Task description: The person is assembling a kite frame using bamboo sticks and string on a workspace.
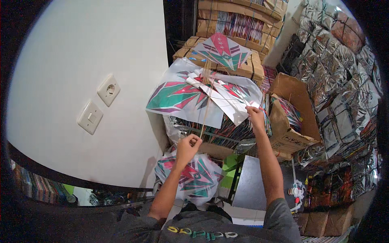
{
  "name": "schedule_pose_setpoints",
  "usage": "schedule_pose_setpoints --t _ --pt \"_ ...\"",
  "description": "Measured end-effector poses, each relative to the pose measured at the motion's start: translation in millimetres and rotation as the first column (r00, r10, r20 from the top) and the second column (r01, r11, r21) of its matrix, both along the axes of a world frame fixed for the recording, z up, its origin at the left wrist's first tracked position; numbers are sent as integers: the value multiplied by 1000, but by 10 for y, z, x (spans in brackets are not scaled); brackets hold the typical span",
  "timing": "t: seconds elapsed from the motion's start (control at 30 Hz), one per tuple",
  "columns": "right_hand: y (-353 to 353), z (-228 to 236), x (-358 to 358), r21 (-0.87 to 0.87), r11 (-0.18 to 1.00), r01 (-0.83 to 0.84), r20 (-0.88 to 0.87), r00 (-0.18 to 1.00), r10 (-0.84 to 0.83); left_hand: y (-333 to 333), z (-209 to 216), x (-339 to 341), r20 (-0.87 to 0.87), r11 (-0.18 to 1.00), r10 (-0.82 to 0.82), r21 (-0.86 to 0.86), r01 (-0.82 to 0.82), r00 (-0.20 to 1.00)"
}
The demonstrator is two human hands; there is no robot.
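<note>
My left hand point(188, 149) is closed in a pinch on the lower end of a thin bamboo stick point(205, 115). The stick slants up and away over printed sheets toward a small red, green and white kite point(224, 52). To the right, my right hand point(256, 117) is pinched closed beside the edge of a white rolled sheet point(227, 106); what its fingertips grip is too thin to make out. Under these lies a large translucent sheet point(174, 97) with green, red and purple pointed shapes. Several more thin sticks cross the pile.
Another printed sheet point(190, 174) hangs below, left of a grey panel point(248, 184). An open cardboard box point(310, 111) stands right. Brown-wrapped bundles point(208, 24) are stacked behind, silver-wrapped bundles point(324, 60) along the right. A white wall point(81, 48) with a socket borders the left.
</note>
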State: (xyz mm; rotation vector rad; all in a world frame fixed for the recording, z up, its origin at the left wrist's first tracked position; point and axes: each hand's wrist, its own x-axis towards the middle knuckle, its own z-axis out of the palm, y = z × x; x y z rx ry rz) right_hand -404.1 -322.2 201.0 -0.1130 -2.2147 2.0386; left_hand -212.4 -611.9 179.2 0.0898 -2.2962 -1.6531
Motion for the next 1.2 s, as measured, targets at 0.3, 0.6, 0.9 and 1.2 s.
schedule_pose_setpoints --t 0.3,0.6,0.9,1.2 --pt "117 25 -118 266 950 165 -86 985 -147 66 195 473 12 997 45 -64 -45 999" --pt "149 36 -492 235 965 112 3 993 -116 223 123 935 36 997 48 55 -50 998" --pt "370 -214 -16 353 935 12 -224 972 71 725 92 1583 67 993 112 18 -113 992" --pt "582 -80 1021 128 775 -618 239 778 581 1504 -375 2296 6 980 151 -133 -149 988"
